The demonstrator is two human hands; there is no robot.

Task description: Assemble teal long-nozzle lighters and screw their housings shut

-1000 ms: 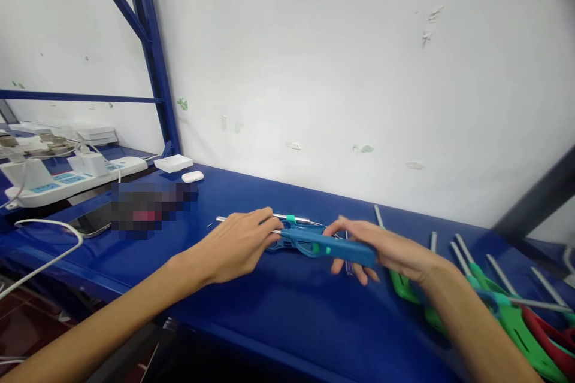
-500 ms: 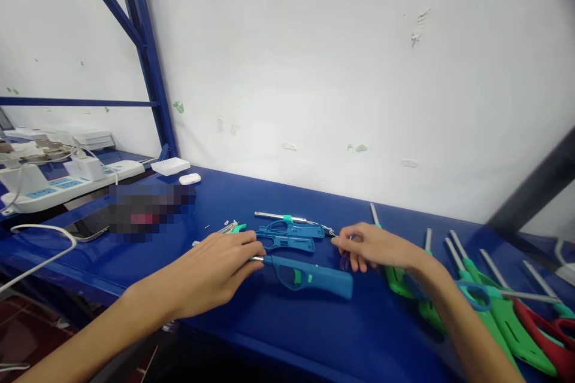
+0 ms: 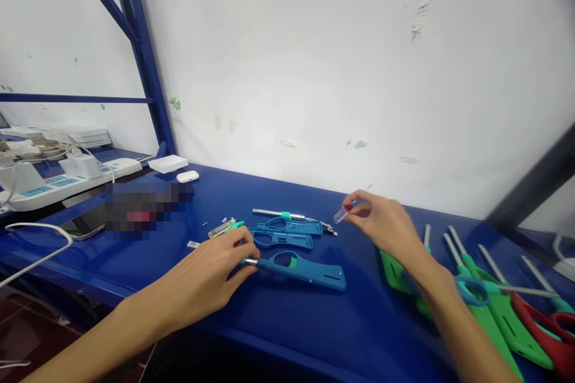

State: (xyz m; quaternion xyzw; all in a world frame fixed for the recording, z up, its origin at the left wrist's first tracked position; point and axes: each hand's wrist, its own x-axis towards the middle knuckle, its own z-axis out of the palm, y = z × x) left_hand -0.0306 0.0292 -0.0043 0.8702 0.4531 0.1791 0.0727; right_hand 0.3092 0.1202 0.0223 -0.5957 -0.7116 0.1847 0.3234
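Observation:
My left hand (image 3: pixel 211 272) rests on the blue bench top (image 3: pixel 287 317), fingers curled round the metal tube of a blue long-nosed lighter (image 3: pixel 305 269) that lies flat. My right hand (image 3: pixel 384 224) is raised a little above the bench and pinches a small clear screwdriver with a red tip (image 3: pixel 342 213). Between the hands lie an opened blue lighter shell (image 3: pixel 287 233) with a metal rod and a few tiny loose parts (image 3: pixel 222 227).
Green, teal and red lighters (image 3: pixel 503 311) are laid out at the right. At the left are a power strip with chargers (image 3: pixel 63 176), a phone (image 3: pixel 85 224), a white cable, a small white box (image 3: pixel 168 163) and an earbud case (image 3: pixel 187 176). A white wall stands close behind.
My right hand let go of the blue lighter, reached to the bench and lifted the small screwdriver. The lighter now lies on the bench with my left hand still on its tube.

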